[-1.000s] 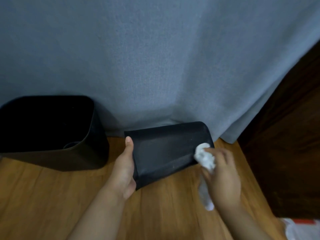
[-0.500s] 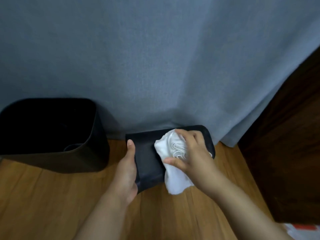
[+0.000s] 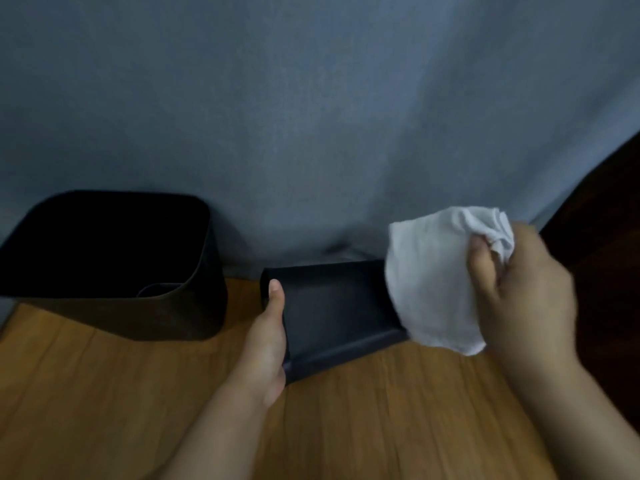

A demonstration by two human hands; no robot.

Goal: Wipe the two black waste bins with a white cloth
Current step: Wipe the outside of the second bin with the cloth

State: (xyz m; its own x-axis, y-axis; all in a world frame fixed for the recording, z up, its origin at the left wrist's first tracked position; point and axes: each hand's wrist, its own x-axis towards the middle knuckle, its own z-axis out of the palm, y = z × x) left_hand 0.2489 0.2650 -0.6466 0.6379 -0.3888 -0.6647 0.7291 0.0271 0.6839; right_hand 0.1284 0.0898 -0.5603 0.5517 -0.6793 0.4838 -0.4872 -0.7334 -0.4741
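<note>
A small black waste bin (image 3: 332,310) lies on its side on the wooden floor, against the curtain. My left hand (image 3: 266,337) grips its left end, thumb lying along the top face. My right hand (image 3: 519,292) holds a bunched white cloth (image 3: 436,282) lifted at the bin's right end; the cloth hangs in front of that end and hides it. A second, larger black waste bin (image 3: 194,306) stands upright at the left, its opening facing up.
A grey-blue curtain (image 3: 311,116) hangs behind both bins down to the wooden floor (image 3: 381,420). Dark wooden furniture (image 3: 609,237) stands at the right edge.
My right hand has moved with the cloth from the bin's top face to the right and upward, off the bin's right end. My left hand has kept its grip on the bin.
</note>
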